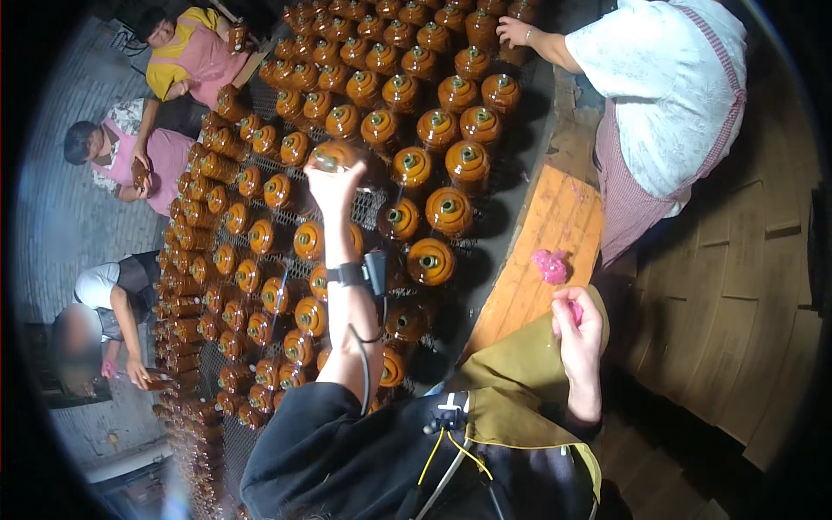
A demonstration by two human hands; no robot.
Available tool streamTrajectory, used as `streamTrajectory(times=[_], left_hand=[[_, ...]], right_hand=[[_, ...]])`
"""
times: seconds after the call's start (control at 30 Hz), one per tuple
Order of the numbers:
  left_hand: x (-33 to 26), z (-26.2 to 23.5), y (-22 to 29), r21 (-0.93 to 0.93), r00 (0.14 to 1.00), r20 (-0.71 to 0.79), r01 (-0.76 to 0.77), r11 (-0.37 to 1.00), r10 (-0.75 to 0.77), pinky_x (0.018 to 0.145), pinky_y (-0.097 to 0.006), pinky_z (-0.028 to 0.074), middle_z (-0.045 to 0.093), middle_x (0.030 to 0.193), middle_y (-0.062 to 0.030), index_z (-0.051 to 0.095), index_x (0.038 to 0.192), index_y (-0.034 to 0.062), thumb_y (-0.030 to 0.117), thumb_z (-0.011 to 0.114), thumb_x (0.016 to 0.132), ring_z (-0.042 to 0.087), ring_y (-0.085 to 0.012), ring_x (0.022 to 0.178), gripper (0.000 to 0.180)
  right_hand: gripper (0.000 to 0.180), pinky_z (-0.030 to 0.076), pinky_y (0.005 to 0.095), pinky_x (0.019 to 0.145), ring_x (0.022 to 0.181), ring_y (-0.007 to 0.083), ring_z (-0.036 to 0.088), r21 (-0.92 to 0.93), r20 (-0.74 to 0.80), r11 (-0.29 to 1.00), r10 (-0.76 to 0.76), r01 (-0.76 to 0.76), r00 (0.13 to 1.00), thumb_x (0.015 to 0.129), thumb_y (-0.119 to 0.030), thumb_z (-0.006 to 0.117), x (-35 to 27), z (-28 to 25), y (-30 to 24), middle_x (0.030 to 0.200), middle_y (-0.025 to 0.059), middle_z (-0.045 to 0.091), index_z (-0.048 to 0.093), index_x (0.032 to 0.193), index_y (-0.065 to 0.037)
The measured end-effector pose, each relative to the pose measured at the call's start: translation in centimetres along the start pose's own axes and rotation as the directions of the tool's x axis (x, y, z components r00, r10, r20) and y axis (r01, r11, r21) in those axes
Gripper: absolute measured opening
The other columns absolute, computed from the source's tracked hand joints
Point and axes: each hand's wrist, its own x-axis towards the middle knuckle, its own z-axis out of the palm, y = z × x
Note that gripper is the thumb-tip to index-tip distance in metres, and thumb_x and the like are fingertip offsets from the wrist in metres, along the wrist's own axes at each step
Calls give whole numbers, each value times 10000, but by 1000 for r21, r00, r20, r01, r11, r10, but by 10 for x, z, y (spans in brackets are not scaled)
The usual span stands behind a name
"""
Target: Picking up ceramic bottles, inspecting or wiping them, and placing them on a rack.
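Jar [332, 156], to the left of the board [555, 204], looks smooth and stiff, probably slippery, breakable and rather heavy, so its round side seems best to hold, where the left hand [338, 180] is clasped, while the right hand [582, 334], near the board, pinches a pink scrap [575, 308].

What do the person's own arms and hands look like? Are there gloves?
No gloves: the left hand and right hand are bare. The left wrist wears a black strap with a small grey-blue box, and a thin dark cable runs along that forearm. The left sleeve is plain black.
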Motion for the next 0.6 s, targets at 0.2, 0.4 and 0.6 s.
streamTrajectory(times=[0.2,0.4,0.6], left_hand=[[-21,-98,66,-936,993,95,67,346,64,944,-403,468,575,1234,-65,543,1283,112,351,789,783,543,-244,1130,607],[-126,-103,142,-921,940,329,340,-190,88,996,-541,450,621,1198,-143,539,1310,122,682,636,778,586,-337,1098,779],[-201,-80,172,-932,932,362,363,8,-28,930,-452,510,626,1207,-95,567,1285,95,714,484,859,610,-278,1066,756]], right_hand=[[111,480,278,682,654,158,525,-270,184,862,-391,429,902,969,-14,513,6,20,-1,788,52,561,579,896,40],[42,476,252,673,727,110,589,-175,271,897,-351,405,896,902,42,567,-5,40,-61,869,63,607,591,921,14],[269,493,296,657,744,173,600,-381,278,548,-700,745,658,782,-11,748,-15,46,-87,939,67,597,651,1029,-56]])
